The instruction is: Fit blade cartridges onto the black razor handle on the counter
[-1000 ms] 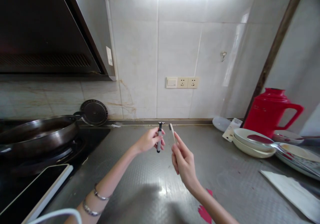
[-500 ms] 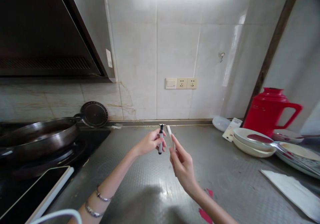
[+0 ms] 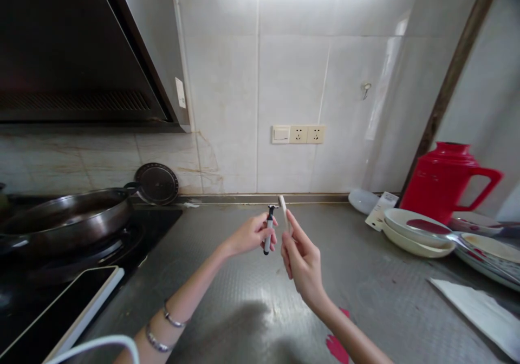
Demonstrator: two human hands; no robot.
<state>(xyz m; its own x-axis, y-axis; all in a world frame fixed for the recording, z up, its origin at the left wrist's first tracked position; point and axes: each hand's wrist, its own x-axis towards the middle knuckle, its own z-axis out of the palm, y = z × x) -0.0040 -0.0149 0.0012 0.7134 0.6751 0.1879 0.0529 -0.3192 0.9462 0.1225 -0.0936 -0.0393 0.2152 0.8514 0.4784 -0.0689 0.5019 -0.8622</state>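
Near the middle of the view, my left hand [image 3: 252, 235] is closed on a small razor-like tool [image 3: 268, 234] with a grey handle, black ends and a thin head at the top. Just right of it, my right hand [image 3: 303, 261] pinches a slim white stick [image 3: 284, 212], held upright with its top tilted slightly left. The tops of the two objects are close together above the metal counter [image 3: 227, 310]. Whether they touch is hard to tell. Bracelets circle my left forearm.
A pan [image 3: 81, 218] sits on the stove at left, with a phone-like slab [image 3: 81, 310] in front. At right are a red jug [image 3: 442, 182], stacked bowls [image 3: 418, 231], a floral plate [image 3: 495, 253] and white paper [image 3: 479, 310]. A range hood [image 3: 81, 55] hangs upper left.
Both hands have shifted slightly right in the view with what they hold. The white stick's top now stands higher than the tool's head. The background has also shifted slightly right.
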